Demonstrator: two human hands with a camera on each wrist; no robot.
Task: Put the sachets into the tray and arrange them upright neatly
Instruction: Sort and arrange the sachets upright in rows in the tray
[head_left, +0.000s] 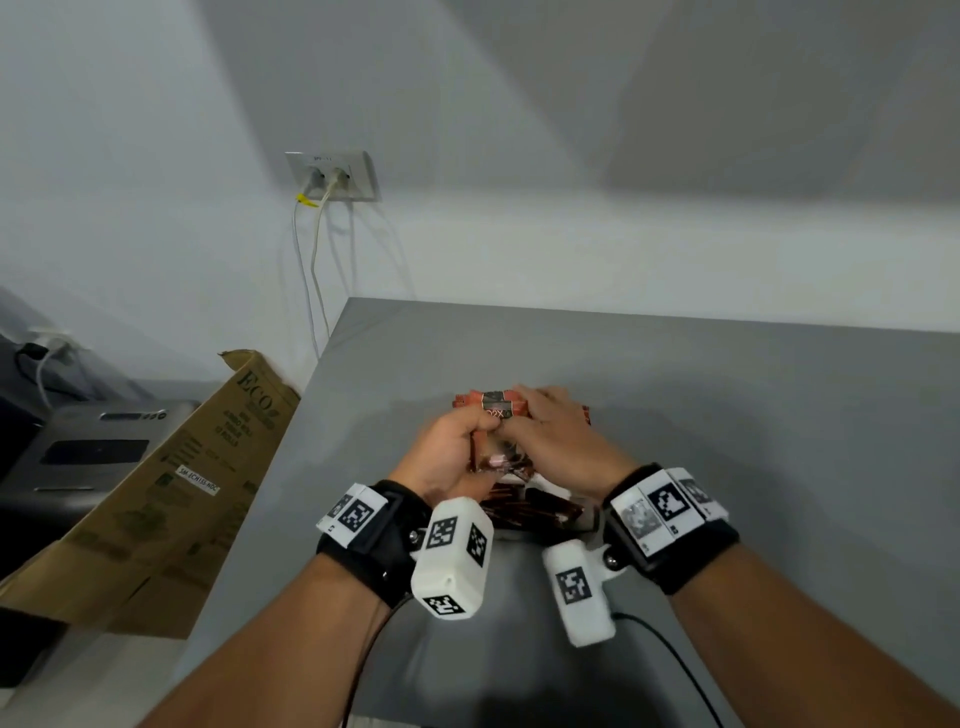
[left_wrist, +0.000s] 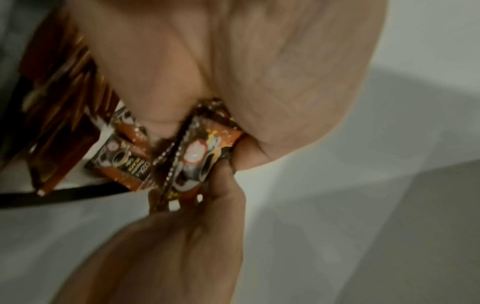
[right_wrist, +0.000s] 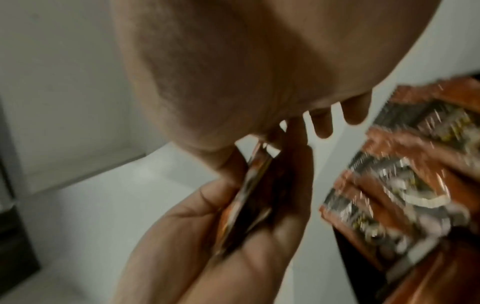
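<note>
Orange-brown sachets (head_left: 493, 406) are held as a small bundle above the grey table, at its middle. My left hand (head_left: 460, 441) grips the bundle from the left with curled fingers. My right hand (head_left: 550, 431) lies over its top and pinches it from the right. In the left wrist view the pinched sachets (left_wrist: 197, 156) sit between both hands. Just in front of my wrists stands the dark tray (head_left: 586, 521) with several sachets (head_left: 524, 512) on edge inside it; its black rim (left_wrist: 64, 194) shows at the lower left. The right wrist view is blurred, with a sachet (right_wrist: 249, 189) edge-on.
The grey table (head_left: 727, 415) meets a white wall behind. A flattened cardboard box (head_left: 171, 483) leans at the table's left edge, beside a grey appliance (head_left: 93, 447). A wall socket (head_left: 332, 176) has cables hanging down. A black cable (head_left: 675, 660) runs from my right wrist.
</note>
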